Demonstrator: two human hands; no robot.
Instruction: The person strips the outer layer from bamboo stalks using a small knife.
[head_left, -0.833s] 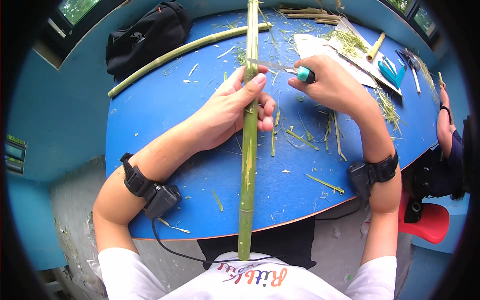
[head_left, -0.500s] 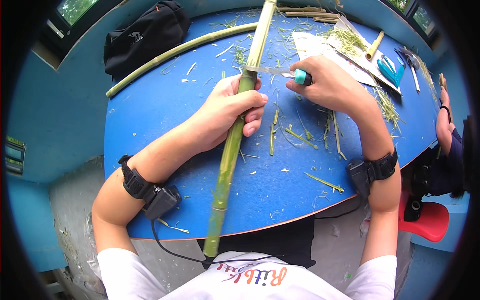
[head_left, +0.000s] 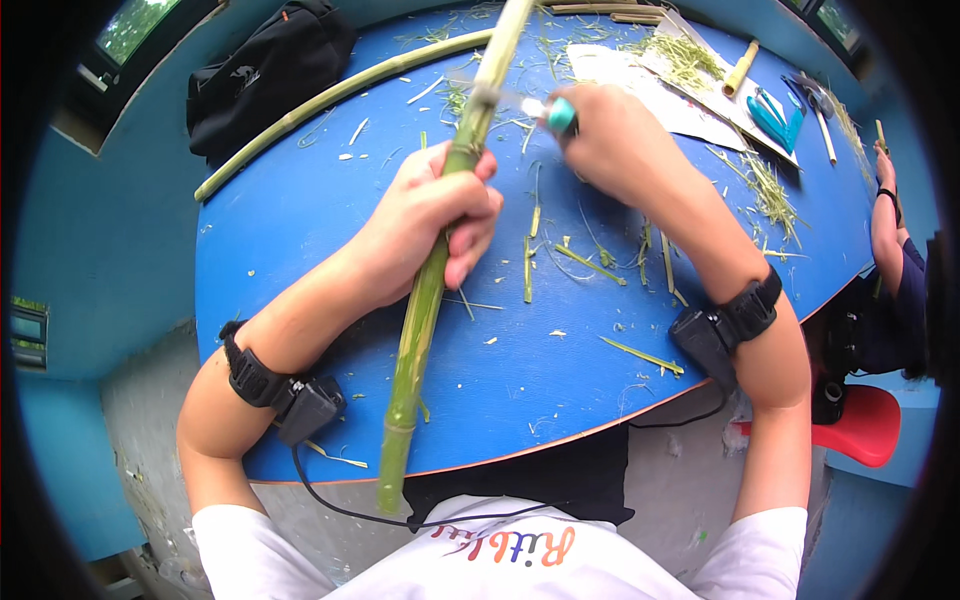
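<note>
A long green bamboo pole (head_left: 417, 340) slants from the far edge of the table down to near my waist. My left hand (head_left: 445, 215) is closed around its middle, fingers wrapped over the stalk. Beyond that grip the bamboo looks paler and scraped. In my right hand (head_left: 610, 140) is a knife (head_left: 560, 115) with a teal and black handle. Its blade is smeared by motion and lies across the pole near a joint, a little beyond my left hand.
Shavings and slivers (head_left: 615, 265) litter the blue table (head_left: 560, 380). A second bamboo pole (head_left: 340, 100) and a black bag (head_left: 265, 75) are far left. Far right are white sheets (head_left: 690, 115) with shavings, a short bamboo piece (head_left: 740, 68) and a teal tool (head_left: 775, 122). Another person's arm (head_left: 886, 220) is beyond.
My right hand and the knife have moved away from me along the bamboo and slightly left. The pole's near end and my left hand have shifted a little left.
</note>
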